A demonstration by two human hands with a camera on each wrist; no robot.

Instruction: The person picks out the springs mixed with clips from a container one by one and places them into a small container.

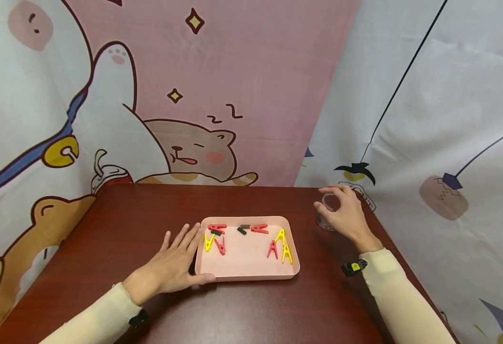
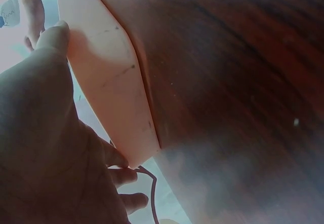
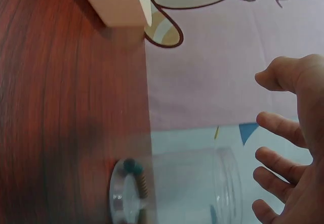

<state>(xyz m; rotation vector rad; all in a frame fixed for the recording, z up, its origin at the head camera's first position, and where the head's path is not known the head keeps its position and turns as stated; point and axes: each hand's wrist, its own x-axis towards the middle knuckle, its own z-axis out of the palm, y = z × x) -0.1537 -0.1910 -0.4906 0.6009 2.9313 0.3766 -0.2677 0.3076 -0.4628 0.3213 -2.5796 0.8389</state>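
Observation:
My left hand (image 1: 171, 265) rests against the left side of a pink tray (image 1: 245, 260), its fingers spread and straight and its thumb along the front rim. In the tray lie several small red clips (image 1: 272, 249) and yellow clips (image 1: 287, 254), with a brown coil spring (image 1: 245, 226) and a dark green piece (image 1: 241, 231) near the back. My right hand (image 1: 347, 213) hovers over a clear plastic jar (image 3: 187, 183), fingers loosely bent. The right wrist view shows a gap between fingers and jar. A dark green piece (image 3: 132, 166) and a coil spring (image 3: 143, 186) appear at its bottom.
The brown wooden table (image 1: 251, 310) meets a patterned cloth (image 1: 268, 95) along its back edge. More white cloth (image 1: 484, 143) hangs along the right side, near my right arm. The jar stands near the table's back right corner.

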